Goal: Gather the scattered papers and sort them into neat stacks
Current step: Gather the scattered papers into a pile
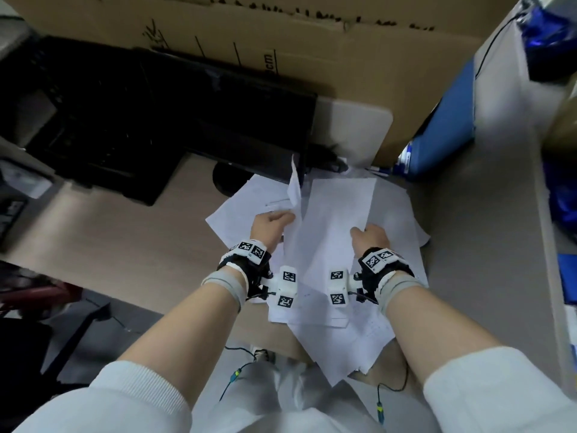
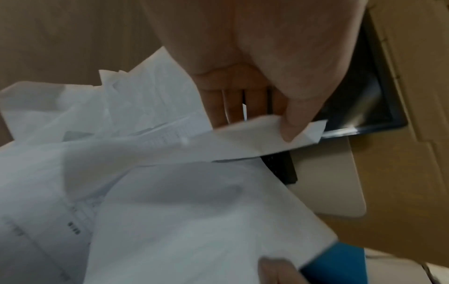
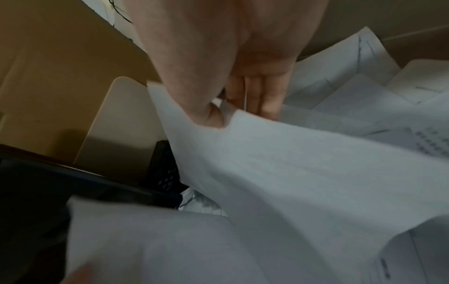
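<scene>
A loose heap of white printed papers (image 1: 340,310) covers the middle of the desk and hangs over its near edge. My left hand (image 1: 272,224) pinches the edge of a lifted sheet (image 1: 295,185) between thumb and fingers; the left wrist view shows that sheet (image 2: 243,138) under my thumb. My right hand (image 1: 368,234) grips the right edge of a large sheet (image 1: 338,210) raised above the heap, and in the right wrist view the same sheet (image 3: 291,163) runs out from under the thumb. Both hands hold their sheets just above the pile.
A black monitor (image 1: 162,120) stands at the back left, with a cardboard box (image 1: 312,42) behind it. A blue box (image 1: 443,132) sits at the right by the grey partition (image 1: 499,214). Bare desk (image 1: 125,232) lies left of the papers.
</scene>
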Available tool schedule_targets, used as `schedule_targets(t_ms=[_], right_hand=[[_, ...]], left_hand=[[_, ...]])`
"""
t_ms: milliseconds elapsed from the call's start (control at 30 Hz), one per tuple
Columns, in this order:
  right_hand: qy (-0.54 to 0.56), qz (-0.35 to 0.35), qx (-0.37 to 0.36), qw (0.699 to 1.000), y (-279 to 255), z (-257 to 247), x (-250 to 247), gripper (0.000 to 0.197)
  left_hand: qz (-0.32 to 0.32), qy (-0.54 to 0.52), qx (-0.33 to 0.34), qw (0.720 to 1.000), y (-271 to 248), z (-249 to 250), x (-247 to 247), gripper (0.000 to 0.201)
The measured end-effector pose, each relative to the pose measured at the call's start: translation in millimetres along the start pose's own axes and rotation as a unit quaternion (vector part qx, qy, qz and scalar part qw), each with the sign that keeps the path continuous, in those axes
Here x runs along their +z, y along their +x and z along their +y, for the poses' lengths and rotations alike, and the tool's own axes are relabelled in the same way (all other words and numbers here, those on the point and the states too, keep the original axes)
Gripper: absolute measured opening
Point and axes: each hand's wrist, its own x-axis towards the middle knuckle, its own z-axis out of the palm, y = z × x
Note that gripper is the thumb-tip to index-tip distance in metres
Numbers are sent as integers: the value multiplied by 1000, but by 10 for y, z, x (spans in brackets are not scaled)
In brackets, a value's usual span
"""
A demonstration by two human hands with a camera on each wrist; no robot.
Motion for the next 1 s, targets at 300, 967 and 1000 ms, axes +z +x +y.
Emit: schedule_targets(t_ms=[300, 967, 1000], right_hand=[[172, -119, 65, 976, -160, 219, 256, 39], [-95, -82, 51, 991, 288, 708, 431, 45], [-92, -94, 50, 990, 285, 669, 455, 45]], left_hand=[[-229, 69, -69, 969, -105, -311, 293, 35], [-10, 209, -210, 955, 378, -1042, -138, 56], [-7, 195, -212, 958, 374, -1056, -129, 56]])
